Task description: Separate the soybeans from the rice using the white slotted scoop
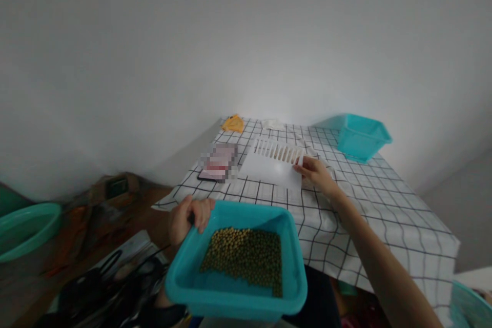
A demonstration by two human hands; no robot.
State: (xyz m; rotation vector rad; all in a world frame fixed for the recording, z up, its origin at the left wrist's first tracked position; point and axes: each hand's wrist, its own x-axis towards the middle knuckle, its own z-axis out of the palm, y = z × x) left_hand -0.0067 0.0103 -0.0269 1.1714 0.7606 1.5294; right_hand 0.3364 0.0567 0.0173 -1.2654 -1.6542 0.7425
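Observation:
My left hand (192, 219) is closed over the far left rim of a turquoise plastic tub (238, 303) in front of me. A layer of small round yellow and green beans (246, 253) covers much of its bottom. On the table, my right hand (313, 171) pinches the right edge of a flat white plastic board (269, 168). A row of long slots runs along the board's far side. The board lies beyond the tub, and its near part rests on the checked cloth.
A checked cloth (369, 210) covers the table. Left of the board lies a pixelated pinkish item (219, 163). A yellow item (233, 124) sits at the back, a turquoise basket (361, 136) back right. Bags (111, 287) and a green basin (28, 230) are at the left.

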